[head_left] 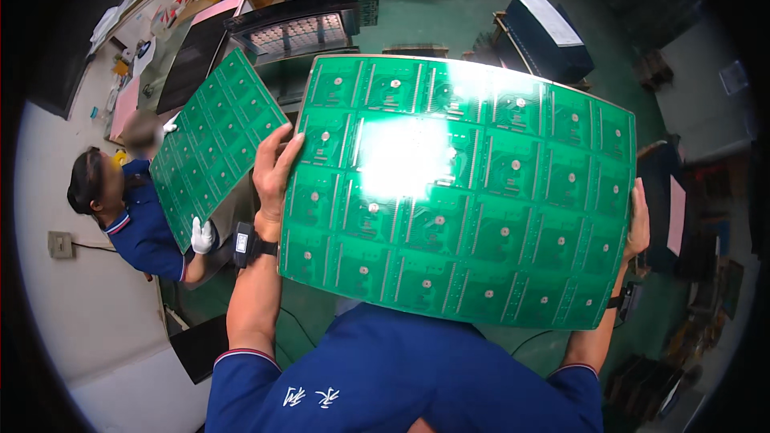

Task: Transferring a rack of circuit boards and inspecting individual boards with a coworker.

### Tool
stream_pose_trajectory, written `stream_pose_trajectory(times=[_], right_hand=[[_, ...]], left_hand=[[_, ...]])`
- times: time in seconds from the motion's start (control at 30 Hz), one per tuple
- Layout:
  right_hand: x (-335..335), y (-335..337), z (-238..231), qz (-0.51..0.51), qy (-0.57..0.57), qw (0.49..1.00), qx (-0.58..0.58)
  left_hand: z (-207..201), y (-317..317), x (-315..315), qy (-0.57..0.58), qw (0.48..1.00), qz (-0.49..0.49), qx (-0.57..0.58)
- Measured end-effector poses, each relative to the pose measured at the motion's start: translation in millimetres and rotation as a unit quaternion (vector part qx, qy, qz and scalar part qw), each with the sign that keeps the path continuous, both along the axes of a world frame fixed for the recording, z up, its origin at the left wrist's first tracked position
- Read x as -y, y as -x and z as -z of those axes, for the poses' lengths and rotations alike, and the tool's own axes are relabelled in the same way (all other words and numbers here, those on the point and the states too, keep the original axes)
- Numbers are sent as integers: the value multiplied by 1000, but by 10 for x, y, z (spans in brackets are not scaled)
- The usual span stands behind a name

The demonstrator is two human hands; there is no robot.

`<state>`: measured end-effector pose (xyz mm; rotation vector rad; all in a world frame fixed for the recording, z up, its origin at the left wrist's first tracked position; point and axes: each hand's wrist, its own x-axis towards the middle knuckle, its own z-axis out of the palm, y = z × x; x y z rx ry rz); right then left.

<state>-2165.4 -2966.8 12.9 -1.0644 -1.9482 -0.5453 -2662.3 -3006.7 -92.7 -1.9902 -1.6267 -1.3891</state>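
Observation:
A large green circuit board panel (513, 208) is held up in front of me, its face split into rows of repeated square sections. My left hand (275, 172) grips its left edge, the thumb and fingers partly hidden behind it. At the opposite edge, my right hand (638, 220) is closed on the panel, with most of its fingers out of sight. Bright lamp glare washes out the panel's upper middle. Each of my wrists carries a black strap with a small device.
At left a co-worker (144, 216) in a blue shirt and white gloves holds a similar green panel (220, 136), close to my left hand. Behind stand a black rack (297, 32), a cluttered bench (188, 40) and a dark stack topped with a white sheet (547, 20). Boards line the right side.

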Motion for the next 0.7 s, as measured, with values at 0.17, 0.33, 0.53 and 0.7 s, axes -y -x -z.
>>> stream_pose_trajectory(times=[0.17, 0.33, 0.53, 0.7], right_hand=[[-23, -44, -19, 8, -38, 999, 23], [-22, -53, -30, 5, -36, 999, 7], [-54, -115, 10, -10, -37, 999, 21], [-56, -90, -2, -7, -34, 999, 10]], left_hand=[[166, 56, -23, -35, 999, -10, 8], [167, 66, -78, -56, 998, -3, -13], [159, 48, -82, -44, 997, 2, -59], [126, 7, -60, -40, 998, 16, -49]])
